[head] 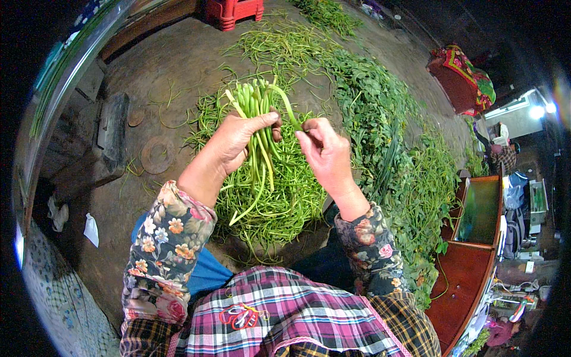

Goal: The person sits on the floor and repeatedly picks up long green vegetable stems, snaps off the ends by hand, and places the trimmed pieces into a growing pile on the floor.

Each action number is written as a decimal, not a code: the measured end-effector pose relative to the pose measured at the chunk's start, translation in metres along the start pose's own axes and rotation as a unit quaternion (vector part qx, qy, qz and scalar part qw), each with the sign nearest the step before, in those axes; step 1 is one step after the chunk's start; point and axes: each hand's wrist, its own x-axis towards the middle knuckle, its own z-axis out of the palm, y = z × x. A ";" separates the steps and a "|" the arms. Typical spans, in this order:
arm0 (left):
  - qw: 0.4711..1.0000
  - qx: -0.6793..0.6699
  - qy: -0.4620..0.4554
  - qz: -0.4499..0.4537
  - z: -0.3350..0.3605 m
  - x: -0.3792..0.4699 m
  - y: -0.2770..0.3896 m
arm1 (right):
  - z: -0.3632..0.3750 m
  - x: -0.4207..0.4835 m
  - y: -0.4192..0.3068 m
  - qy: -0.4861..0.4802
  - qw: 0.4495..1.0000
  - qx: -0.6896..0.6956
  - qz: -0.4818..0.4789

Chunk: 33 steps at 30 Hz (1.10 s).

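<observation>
My left hand (243, 138) is closed around a bunch of green stems (255, 99), their pale ends pointing up and away from me. Thinner ends hang down below the fist. One long stem (285, 99) arches out of the bunch to the right, and its end is pinched between the thumb and fingers of my right hand (323, 147). Beneath both hands lies a large heap of loose green stems (281, 201) in front of my lap. What supports the heap is mostly hidden.
More stems (285, 47) are strewn over the floor beyond the heap. Leafy vines (370, 98) pile along the right. A red plastic stool stack (234, 11) stands at the far edge. Brown wooden cabinet (468, 267) is at right; a dark block-like object (111, 134) sits at left.
</observation>
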 end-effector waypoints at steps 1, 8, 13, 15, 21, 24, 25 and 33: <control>1.000 0.002 -0.008 -0.008 0.004 -0.002 0.001 | 0.003 0.000 0.002 -0.003 1.000 -0.008 -0.004; 1.000 -0.024 -0.019 0.002 0.012 -0.004 0.001 | 0.008 0.004 0.008 -0.053 0.986 -0.116 -0.110; 0.999 0.034 -0.016 0.030 0.013 -0.005 -0.001 | 0.009 0.003 0.010 -0.088 0.971 -0.157 -0.155; 0.998 0.039 -0.024 0.048 0.012 -0.003 -0.002 | 0.008 0.004 0.008 -0.104 0.968 -0.172 -0.150; 0.994 0.080 0.025 0.065 0.007 0.001 -0.002 | -0.016 0.013 -0.002 -0.161 0.978 -0.129 -0.028; 0.982 0.126 0.057 0.132 0.008 0.003 -0.006 | -0.019 0.011 0.002 -0.214 0.970 -0.116 -0.030; 0.982 0.126 0.063 0.123 0.009 0.004 -0.004 | -0.016 0.008 0.005 -0.221 0.970 -0.094 -0.037; 0.998 0.014 -0.038 0.052 0.006 0.003 0.003 | 0.018 -0.006 0.014 -0.203 0.971 0.127 0.004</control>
